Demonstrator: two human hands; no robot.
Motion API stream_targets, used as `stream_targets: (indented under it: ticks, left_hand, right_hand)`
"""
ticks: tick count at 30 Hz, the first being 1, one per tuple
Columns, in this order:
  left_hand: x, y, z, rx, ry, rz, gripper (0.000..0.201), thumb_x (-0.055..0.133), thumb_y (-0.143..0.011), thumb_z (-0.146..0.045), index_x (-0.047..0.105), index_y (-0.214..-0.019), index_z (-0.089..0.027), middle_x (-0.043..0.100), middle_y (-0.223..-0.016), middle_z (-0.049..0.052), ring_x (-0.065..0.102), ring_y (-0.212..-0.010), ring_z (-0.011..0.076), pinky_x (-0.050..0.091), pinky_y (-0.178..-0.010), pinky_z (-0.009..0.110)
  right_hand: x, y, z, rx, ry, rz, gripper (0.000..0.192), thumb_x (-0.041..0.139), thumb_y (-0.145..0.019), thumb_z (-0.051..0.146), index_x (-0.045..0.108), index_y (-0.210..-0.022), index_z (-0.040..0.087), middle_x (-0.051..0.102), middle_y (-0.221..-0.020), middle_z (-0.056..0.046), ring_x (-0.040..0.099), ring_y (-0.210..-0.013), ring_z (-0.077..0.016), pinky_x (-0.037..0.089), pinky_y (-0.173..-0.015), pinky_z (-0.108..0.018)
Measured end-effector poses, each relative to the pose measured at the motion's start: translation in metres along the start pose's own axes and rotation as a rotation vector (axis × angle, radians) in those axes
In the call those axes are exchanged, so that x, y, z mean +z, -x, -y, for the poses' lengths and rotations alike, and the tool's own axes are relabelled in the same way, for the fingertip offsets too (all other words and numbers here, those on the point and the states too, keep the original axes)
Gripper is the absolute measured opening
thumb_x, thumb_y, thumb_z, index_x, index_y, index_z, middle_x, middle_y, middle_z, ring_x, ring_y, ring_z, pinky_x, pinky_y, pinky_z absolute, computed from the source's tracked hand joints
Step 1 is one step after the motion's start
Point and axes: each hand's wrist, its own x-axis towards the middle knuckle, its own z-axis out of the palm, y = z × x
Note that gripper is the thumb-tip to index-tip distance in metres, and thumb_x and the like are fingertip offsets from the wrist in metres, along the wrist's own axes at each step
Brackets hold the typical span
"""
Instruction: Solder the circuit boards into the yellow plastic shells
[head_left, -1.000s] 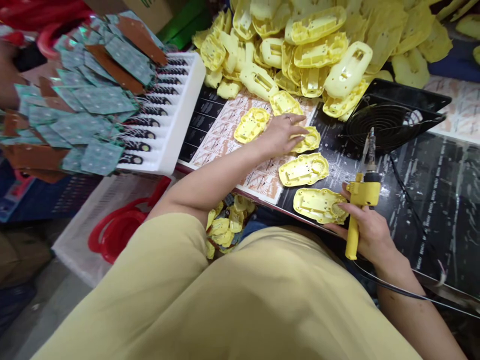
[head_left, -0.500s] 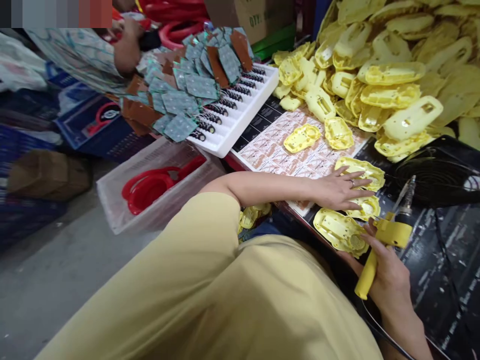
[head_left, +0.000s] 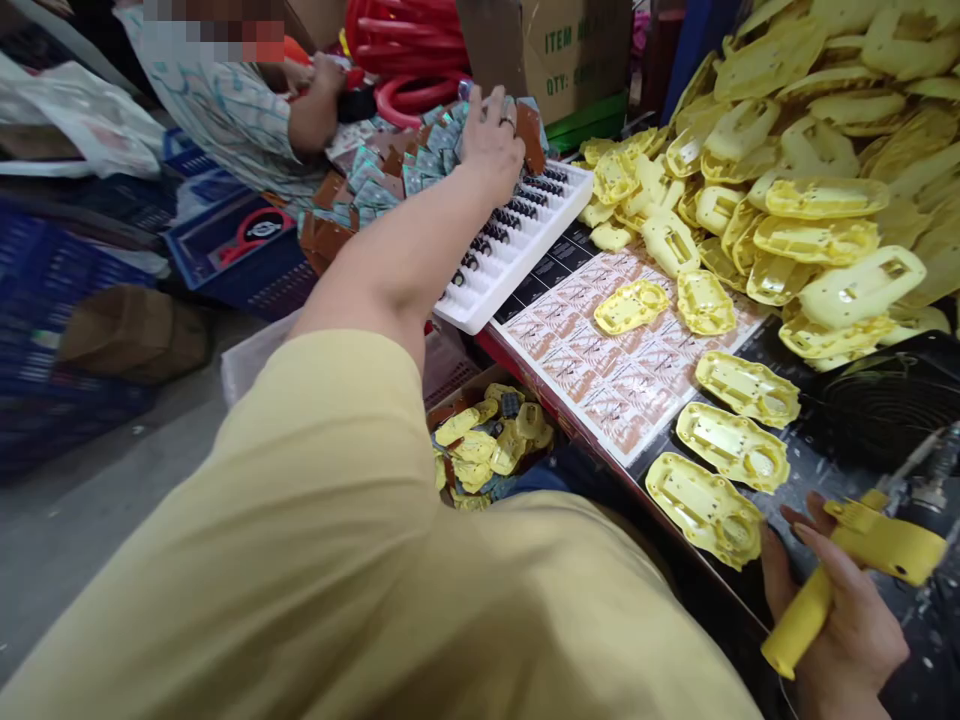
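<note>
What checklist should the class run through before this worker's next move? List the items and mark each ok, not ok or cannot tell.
1. Right hand grips the yellow soldering gun firmly: ok, fingers wrap its handle.
2. Gun tip clear of the shells: cannot tell, the tip is blurred at the picture's edge.
3. Three yellow shells laid open side up in a row near the gun: ok.
4. Left hand on the circuit boards at the white tray: ok, it rests on them.
5. Board held in the left hand: cannot tell, the palm hides it.
6. Co-worker's hand apart from the left hand: ok.
</note>
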Motion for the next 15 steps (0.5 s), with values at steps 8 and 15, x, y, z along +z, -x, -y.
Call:
stream_targets:
  ticks: [8, 15]
  left_hand:
    - [-0.027, 0.036, -0.027, 0.040, -0.261, 0.076, 0.124, -0.040, -0.050, -0.096, 0.064, -0.093, -0.042, 0.077, -0.084, 0.006, 0.034, -0.113, 0.0286, 0.016, -0.118, 0.080]
    - [-0.045, 0.057, -0.071, -0.233, -0.352, 0.254, 0.109, 0.004, -0.086, -0.104, 0.078, -0.114, -0.030, 0.078, -0.133, 0.003, 0.030, -0.131, 0.0328, 0.016, -0.128, 0.066]
  right_hand:
    - [-0.003, -0.010, 0.008, -0.039, 0.003, -0.060, 0.080, 0.087, -0.093, 0.024, 0.055, -0.162, 0.049, 0.084, -0.123, -0.004, 0.083, -0.075, -0.0369, 0.062, -0.042, -0.042]
    - [-0.002, -0.010, 0.010, -0.060, 0.054, -0.123, 0.053, 0.085, -0.098, 0.029, 0.067, -0.148, 0.036, 0.084, -0.122, -0.004, 0.083, -0.076, -0.0308, 0.064, -0.049, -0.038]
